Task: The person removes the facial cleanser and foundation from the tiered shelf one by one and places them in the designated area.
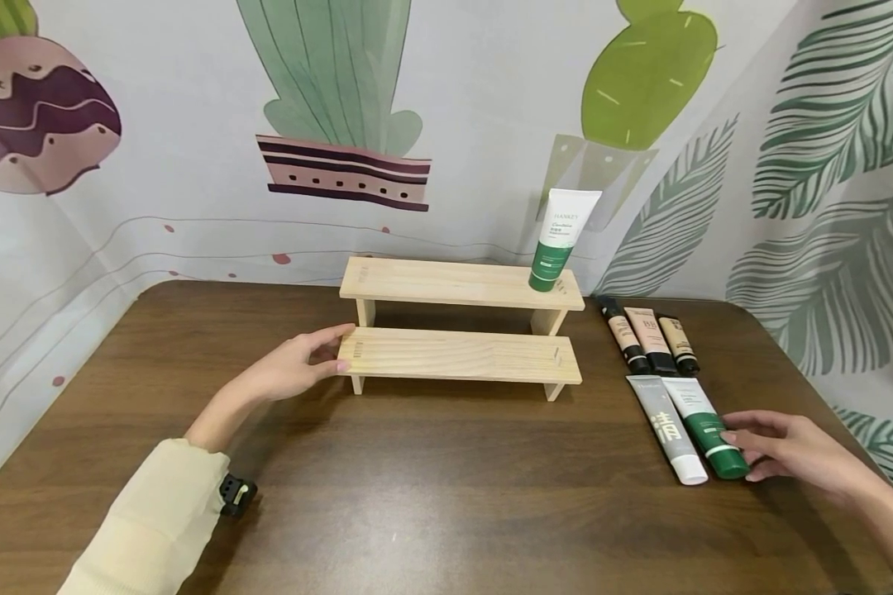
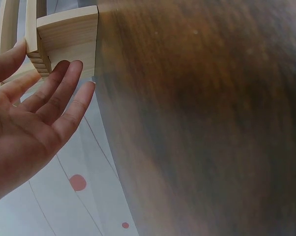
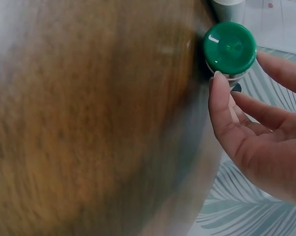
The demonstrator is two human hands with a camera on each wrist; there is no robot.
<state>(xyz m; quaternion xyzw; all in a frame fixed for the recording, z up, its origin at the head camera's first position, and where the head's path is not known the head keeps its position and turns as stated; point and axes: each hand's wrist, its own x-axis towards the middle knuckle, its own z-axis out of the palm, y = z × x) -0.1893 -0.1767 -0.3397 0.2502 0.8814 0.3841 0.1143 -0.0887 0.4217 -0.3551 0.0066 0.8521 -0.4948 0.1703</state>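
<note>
My left hand point(image 1: 290, 368) holds the left end of the lower step of a two-tier wooden display stand point(image 1: 454, 354), with thumb and index finger on the board. In the left wrist view, the other fingers point(image 2: 64, 105) extend beside the stand's leg point(image 2: 72, 39). At the right, my right hand point(image 1: 796, 454) pinches the side of a white-and-green squeeze tube point(image 1: 707, 430) lying on the table. Its green cap point(image 3: 230, 48) faces the right wrist camera. A grey tube with a white cap point(image 1: 670, 430) lies alongside. A similar white-and-green tube point(image 1: 561, 240) stands cap-down on the upper step's right end.
Behind the flat tubes lie three smaller beige and pink cosmetic tubes with black caps, including a pink one point(image 1: 649, 339). The brown wooden table point(image 1: 417, 487) meets a white cloth backdrop point(image 1: 484, 124) printed with cacti and leaves.
</note>
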